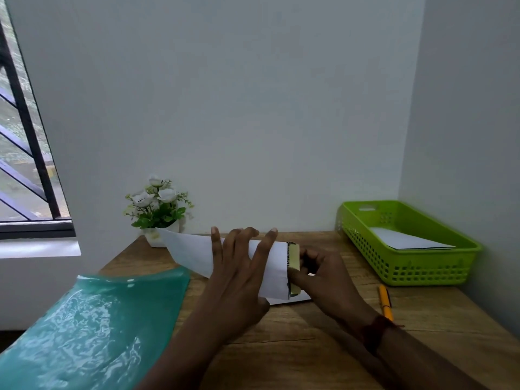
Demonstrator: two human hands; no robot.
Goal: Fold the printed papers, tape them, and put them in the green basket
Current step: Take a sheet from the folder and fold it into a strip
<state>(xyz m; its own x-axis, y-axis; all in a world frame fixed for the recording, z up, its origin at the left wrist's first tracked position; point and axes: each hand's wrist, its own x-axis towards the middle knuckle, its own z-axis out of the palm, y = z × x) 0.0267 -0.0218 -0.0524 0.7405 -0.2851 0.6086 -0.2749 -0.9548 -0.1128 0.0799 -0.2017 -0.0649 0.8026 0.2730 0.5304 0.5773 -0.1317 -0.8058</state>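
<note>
A folded white printed paper (191,250) lies across the middle of the wooden table, its left end lifted off the surface. My left hand (239,274) lies flat on it with fingers spread, pressing it down. A strip of yellowish tape (294,258) runs along the paper's right edge. My right hand (323,280) pinches that edge, fingers on the tape. The green basket (422,273) stands at the back right and holds a folded white paper (405,239).
A teal plastic folder (92,330) hangs over the table's left front edge. A small pot of white flowers (157,209) stands at the back left by the wall. A yellow pen (385,302) lies right of my right hand. A window is at far left.
</note>
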